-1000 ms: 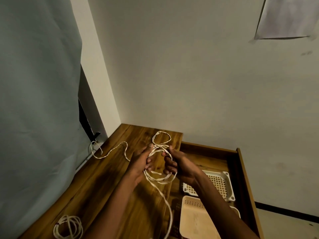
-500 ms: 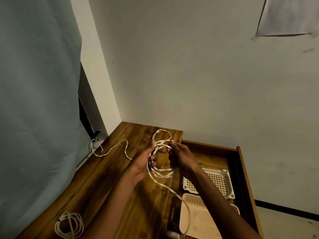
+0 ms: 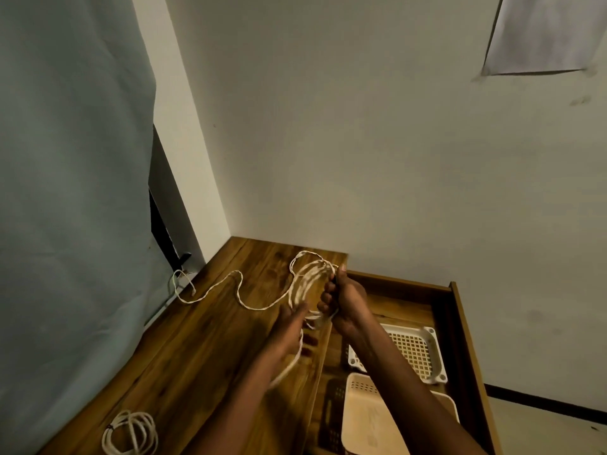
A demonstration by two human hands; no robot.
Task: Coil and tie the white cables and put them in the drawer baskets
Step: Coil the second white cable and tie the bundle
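You're mid-coil on the white cable (image 3: 308, 284), held above the wooden tabletop (image 3: 203, 349) at its right edge. Your right hand (image 3: 348, 298) grips the bunched loops, fingers curled round them. Your left hand (image 3: 290, 326) sits just below the loops with a strand running past it, fingers partly hidden, so can't tell if it pinches the strand or only guides it. The loose tail (image 3: 213, 292) trails left across the wood toward the curtain (image 3: 72, 192). Next move, my read: draw in that tail, add loops, then tie. A finished coil (image 3: 129, 433) lies at the near left of the tabletop. Open drawer (image 3: 460, 323) to the right holds a white basket (image 3: 433, 353) and a beige basket (image 3: 368, 421), no cable seen in them. Plain wall (image 3: 361, 142) behind, paper sheet (image 3: 542, 31) top right
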